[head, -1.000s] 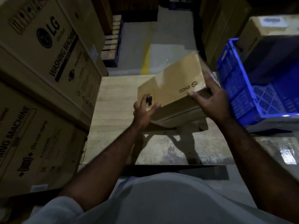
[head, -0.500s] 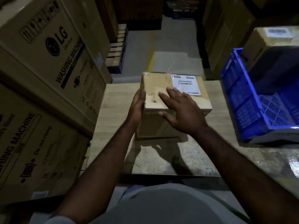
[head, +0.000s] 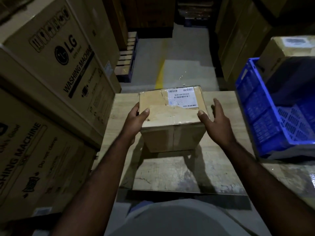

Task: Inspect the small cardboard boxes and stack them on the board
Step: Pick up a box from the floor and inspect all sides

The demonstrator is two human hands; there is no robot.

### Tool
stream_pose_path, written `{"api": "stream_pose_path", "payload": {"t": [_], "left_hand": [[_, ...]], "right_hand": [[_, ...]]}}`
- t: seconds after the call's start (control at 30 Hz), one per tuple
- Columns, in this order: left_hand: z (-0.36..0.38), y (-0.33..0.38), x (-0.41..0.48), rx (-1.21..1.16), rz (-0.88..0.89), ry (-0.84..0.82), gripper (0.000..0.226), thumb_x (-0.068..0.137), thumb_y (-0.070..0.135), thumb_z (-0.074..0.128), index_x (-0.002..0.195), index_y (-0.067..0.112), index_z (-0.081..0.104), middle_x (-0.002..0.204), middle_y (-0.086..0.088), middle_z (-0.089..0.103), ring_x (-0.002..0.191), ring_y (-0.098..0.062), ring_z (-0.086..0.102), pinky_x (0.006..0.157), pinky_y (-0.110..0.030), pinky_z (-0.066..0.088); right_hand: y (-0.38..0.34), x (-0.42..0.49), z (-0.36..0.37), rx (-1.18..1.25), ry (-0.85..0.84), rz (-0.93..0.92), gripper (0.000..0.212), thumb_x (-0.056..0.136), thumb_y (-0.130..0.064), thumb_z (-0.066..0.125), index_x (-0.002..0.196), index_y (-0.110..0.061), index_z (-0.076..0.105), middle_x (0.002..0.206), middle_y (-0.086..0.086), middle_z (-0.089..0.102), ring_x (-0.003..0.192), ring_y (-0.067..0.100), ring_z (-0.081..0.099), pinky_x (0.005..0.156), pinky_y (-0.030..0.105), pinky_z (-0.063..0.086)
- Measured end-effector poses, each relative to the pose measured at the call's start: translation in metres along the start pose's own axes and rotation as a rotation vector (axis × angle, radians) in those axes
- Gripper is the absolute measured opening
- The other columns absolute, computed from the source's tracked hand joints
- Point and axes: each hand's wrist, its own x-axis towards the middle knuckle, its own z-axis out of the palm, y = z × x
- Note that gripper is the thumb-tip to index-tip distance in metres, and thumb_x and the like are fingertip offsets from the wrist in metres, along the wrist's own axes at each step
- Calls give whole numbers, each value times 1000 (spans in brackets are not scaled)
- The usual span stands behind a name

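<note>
- Sitting on the far half of the board [head: 187, 176], midway across its width, the small cardboard box [head: 172, 116] has its taped top face level and turned up.
- Its longer side runs across the board from left to right, and a shorter face looks back toward the person.
- A white shipping label [head: 181, 97] lies on the far right part of the top, and its barcodes run along the box's long axis.
- The base of the box meets a dark shadow on the board, so the contact there is hard to see.
- A blue crate [head: 255, 116] stands just off the board's right edge, tilted; a dark shape fills its inside, and what that is I cannot tell.
- A labelled carton [head: 281, 53] shows past the far rim of the crate.
- Large washing machine cartons [head: 51, 65] are stacked along the board's left edge.
- The left hand [head: 136, 119] grips the box's near left corner, thumb on top and fingers down the left side.
- The right hand [head: 216, 123] is spread wide beside the near right corner: its thumb touches the top edge, while its straight fingers stand off from the right side.
- Both forearms reach in over the near edge of the board.
</note>
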Motion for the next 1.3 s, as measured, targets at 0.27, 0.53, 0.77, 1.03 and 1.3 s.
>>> {"api": "stream_pose_path", "payload": {"t": [0.27, 0.53, 0.77, 1.03, 1.3], "left_hand": [[25, -4, -7, 46, 58, 33, 36, 102, 29, 57, 136, 22, 60, 124, 3, 71, 112, -15, 67, 96, -34, 54], [53, -58, 0, -172, -272, 1, 26, 107, 18, 50, 125, 8, 66, 118, -20, 72, 113, -43, 66, 103, -63, 48], [49, -52, -18, -68, -306, 11, 48, 102, 56, 49, 127, 19, 67, 121, -10, 72, 109, -28, 70, 100, -50, 55], [42, 5, -49, -315, -266, -132, 44, 110, 44, 26, 118, 19, 61, 87, 2, 75, 64, -4, 73, 52, -17, 54], [18, -27, -26, 111, -241, 105, 27, 105, 19, 55, 126, 7, 67, 113, -12, 74, 84, -20, 72, 59, -24, 52]], "right_hand": [[-7, -19, 5, 192, 216, -167, 59, 94, -51, 59, 147, -24, 56, 120, -13, 72, 106, -8, 66, 91, 21, 55], [-35, -26, -1, -207, 191, -434, 79, 95, -63, 54, 157, -15, 45, 158, 7, 50, 146, 24, 47, 117, 48, 44], [-33, -35, 29, -334, -106, -509, 71, 100, -69, 35, 160, -31, 39, 169, -1, 31, 158, 19, 24, 127, 46, 21], [31, -14, 6, -630, -120, -201, 60, 105, -65, 25, 162, -46, 22, 174, 1, 15, 160, 32, 9, 126, 59, 8], [55, -1, -16, -317, 9, 49, 56, 98, -52, 57, 144, -23, 43, 142, 10, 54, 125, 31, 56, 98, 43, 48]]}}
